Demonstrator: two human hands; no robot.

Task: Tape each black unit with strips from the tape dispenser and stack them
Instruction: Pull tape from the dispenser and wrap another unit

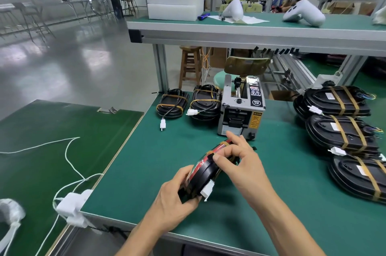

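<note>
Held on edge above the front middle of the green-matted bench (271, 203): 1 oval black unit (205, 169), glossy, red wiring along its upper rim, a white plastic connector (207, 192) at its lower end. Gripped at that lower end by the left hand (177, 199), fingers curled around the rim. Pinched near the upper end by the right hand (240, 159), thumb pressed flat on the black edge, index finger extended toward the dispenser. Just behind, near the bench's middle: boxy grey metal tape dispenser (240, 111), black front slot, yellow warning label. To its left, near the back left corner: 2 black units (188, 101) side by side, cables coiled on top and banded with tan tape. Along the right edge: stacks of taped black units (342, 128), each crossed by 2 tan strips, white connectors hanging. On the raised shelf behind: white foam blocks (174, 3) and smooth white rounded shells (302, 12).
</note>
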